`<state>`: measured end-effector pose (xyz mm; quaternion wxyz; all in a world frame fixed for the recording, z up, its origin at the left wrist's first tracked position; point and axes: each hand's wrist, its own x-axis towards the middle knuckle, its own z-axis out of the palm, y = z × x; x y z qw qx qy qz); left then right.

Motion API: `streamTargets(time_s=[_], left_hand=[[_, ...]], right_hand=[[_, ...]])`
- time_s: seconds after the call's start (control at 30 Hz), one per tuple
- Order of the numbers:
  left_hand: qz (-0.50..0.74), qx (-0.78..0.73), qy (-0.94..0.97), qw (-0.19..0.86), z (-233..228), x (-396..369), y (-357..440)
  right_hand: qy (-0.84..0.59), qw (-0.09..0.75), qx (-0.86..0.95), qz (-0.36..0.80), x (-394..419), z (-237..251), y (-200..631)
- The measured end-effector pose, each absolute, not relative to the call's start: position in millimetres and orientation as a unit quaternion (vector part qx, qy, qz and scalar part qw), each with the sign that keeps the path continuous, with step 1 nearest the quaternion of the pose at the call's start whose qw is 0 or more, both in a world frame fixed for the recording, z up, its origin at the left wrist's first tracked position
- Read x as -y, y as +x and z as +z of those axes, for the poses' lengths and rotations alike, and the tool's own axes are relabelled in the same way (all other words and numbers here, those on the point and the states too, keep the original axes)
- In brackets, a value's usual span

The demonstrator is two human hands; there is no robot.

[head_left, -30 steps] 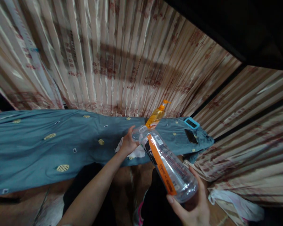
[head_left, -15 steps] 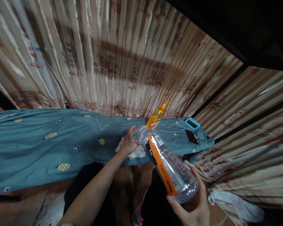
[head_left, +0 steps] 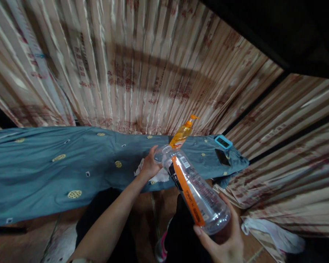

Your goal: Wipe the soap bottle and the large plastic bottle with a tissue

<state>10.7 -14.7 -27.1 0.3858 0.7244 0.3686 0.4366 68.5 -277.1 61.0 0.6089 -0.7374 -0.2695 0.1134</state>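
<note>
— What have you got there?

— A clear plastic bottle [head_left: 193, 186] with an orange strip down its label. It lies tilted between my two hands, above my lap and in front of the blue cloth [head_left: 57, 164], neck pointing away from me. My right hand [head_left: 224, 243] cups the base from underneath, fingers curled up round the bottom edge. My left hand [head_left: 149, 166] is closed round the neck, right at the mouth; whether there is a cap under my fingers I cannot tell.

— Heavy?

— I'd judge it light. I see through the wall from end to end and no liquid line shows, so it looks empty or close to it. Thin plastic like this should give if I squeeze the middle, and the smooth wall is likely slick. The stiff parts are the neck and the base, which is where I have it.

— What's around it?

— A crumpled white tissue [head_left: 160, 176] lies on the cloth just under my left hand. Behind the neck stands an orange pump bottle [head_left: 182, 134]. Further right on the cloth are a dark phone [head_left: 222, 157] and a small device with a turquoise frame [head_left: 223, 141], well apart from my hands. Striped curtains [head_left: 142, 65] hang behind everything.
</note>
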Motion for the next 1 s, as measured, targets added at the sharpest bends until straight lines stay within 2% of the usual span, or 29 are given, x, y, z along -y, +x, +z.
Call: streamTargets(time_s=[0.27,1.0], left_hand=[[0.441,-0.372,0.718,0.391,-26.6,15.8,10.5],[0.435,-0.355,0.708,0.429,-25.8,17.4,9.5]], right_hand=[[-0.759,0.586,0.259,0.116,277.5,64.4,67.5],[-0.748,0.593,0.273,0.119,276.9,65.3,68.3]])
